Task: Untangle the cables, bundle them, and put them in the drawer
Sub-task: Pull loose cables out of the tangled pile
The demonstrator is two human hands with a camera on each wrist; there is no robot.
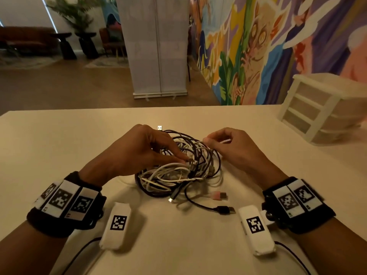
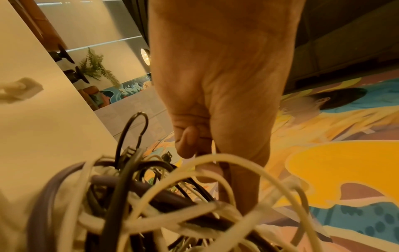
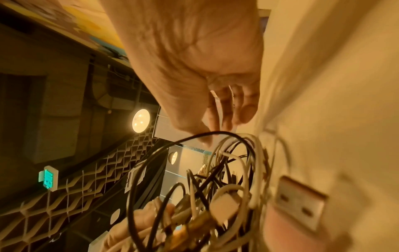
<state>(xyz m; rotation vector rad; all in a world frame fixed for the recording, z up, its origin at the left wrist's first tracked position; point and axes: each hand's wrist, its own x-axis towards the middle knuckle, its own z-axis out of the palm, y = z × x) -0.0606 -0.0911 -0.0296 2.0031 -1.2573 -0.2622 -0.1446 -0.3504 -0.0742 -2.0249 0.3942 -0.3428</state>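
A tangle of black, white and purple cables (image 1: 178, 171) lies on the beige table (image 1: 59, 147) in front of me. My left hand (image 1: 183, 158) reaches into its middle from the left, thumb and forefinger pinching a cable end near a small metal plug. My right hand (image 1: 206, 140) sits at the tangle's upper right and pinches a thin white cable (image 3: 215, 105) between thumb and fingers. The left wrist view shows curled fingers (image 2: 187, 143) above the cable loops (image 2: 151, 196). The white drawer unit (image 1: 321, 108) stands at the table's far right, its drawers closed.
Loose plugs stick out of the tangle: a white USB end (image 1: 159, 128) at the back, a pink one (image 1: 219, 195) and a black one (image 1: 226, 210) at the front right. A white banner stand (image 1: 158, 56) and a painted wall are beyond the table.
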